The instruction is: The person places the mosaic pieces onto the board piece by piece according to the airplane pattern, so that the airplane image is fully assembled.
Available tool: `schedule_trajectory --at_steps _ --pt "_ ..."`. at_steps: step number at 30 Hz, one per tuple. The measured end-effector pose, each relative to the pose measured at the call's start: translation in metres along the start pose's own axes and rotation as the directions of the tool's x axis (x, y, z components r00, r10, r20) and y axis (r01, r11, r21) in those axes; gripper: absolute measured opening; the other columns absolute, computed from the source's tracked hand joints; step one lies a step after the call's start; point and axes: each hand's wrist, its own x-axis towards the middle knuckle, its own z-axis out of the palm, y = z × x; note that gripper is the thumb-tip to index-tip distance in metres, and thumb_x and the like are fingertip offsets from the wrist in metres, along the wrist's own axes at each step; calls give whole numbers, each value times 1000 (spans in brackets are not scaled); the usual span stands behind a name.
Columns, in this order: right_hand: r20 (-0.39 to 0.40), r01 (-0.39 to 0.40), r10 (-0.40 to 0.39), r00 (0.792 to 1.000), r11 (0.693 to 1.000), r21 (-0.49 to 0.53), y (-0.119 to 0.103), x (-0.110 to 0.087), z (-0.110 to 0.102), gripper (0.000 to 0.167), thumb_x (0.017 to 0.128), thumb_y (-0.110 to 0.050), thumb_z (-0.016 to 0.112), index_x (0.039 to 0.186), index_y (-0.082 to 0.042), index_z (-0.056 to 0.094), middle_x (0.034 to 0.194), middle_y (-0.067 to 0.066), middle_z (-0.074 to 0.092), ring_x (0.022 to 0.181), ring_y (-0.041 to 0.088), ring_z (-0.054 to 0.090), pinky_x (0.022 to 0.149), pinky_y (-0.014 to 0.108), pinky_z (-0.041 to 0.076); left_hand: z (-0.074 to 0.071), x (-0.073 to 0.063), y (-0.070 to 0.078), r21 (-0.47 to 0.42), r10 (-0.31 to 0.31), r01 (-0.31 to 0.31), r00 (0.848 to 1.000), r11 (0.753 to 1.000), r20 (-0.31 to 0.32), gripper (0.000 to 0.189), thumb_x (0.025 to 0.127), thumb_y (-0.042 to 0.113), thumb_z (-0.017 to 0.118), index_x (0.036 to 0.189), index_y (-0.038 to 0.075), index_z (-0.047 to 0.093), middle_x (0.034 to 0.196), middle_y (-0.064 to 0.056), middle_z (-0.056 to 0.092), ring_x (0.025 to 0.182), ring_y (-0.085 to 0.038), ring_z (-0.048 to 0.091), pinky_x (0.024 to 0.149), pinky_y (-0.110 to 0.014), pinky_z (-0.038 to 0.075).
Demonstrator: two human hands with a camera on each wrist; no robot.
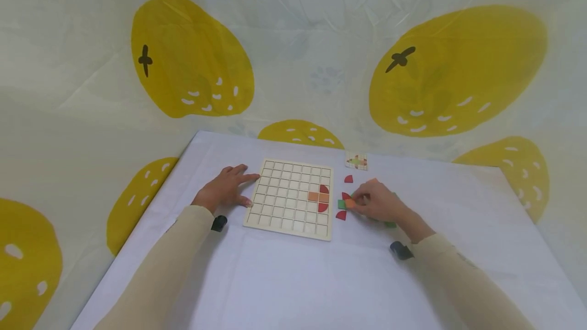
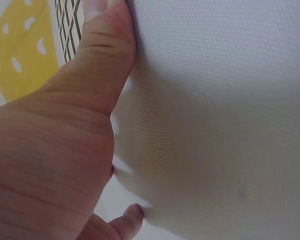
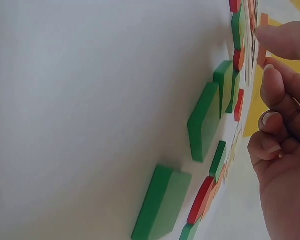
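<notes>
A pale gridded board (image 1: 279, 202) lies on the table. Near its right edge sit two orange square tiles (image 1: 313, 196) with a red quarter-circle tile (image 1: 323, 189) above and another red quarter-circle (image 1: 323, 208) below. My left hand (image 1: 227, 187) rests at the board's left edge, fingers spread, index finger and thumb right at the rim. To the right of the board, my right hand (image 1: 378, 201) pinches an orange square tile (image 3: 263, 40) between thumb and index finger, the other fingers curled in. Under that hand, a green tile (image 1: 341, 204) and other loose tiles are partly hidden.
Loose red quarter-circles (image 1: 348, 179) lie right of the board. Several green tiles (image 3: 205, 122) are scattered beneath the right hand. A small pattern card (image 1: 356, 161) lies behind them, near the table's back edge. A cloth printed with yellow fruit (image 1: 192, 60) hangs behind the white-covered table (image 1: 275, 284).
</notes>
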Motion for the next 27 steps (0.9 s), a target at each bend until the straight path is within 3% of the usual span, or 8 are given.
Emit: schedule_trajectory --at_steps 6,13,27 --pt "-41 74 -76 996 996 -46 -7 1 1 19 89 -22 83 106 -14 81 90 -5 72 91 17 55 75 28 49 0 1 0 -9 -1 1 1000 1000 -5 92 82 50 82 161 41 36 176 -9 18 159 -44 18 122 -65 35" --pt "-19 53 -52 998 997 59 -14 1 8 21 88 -19 82 107 -9 79 99 1 73 92 18 57 81 30 53 2 2 0 -3 -2 2 1000 1000 1 92 82 50 83 161 42 36 176 -9 18 159 -43 18 123 -64 34" --pt "32 77 -79 996 995 65 -29 12 21 17 87 -24 85 101 -18 79 82 -7 65 83 15 57 73 26 52 2 2 -1 4 9 -9 1000 1000 -3 91 82 50 82 161 42 36 176 -9 18 159 -44 19 122 -64 35"
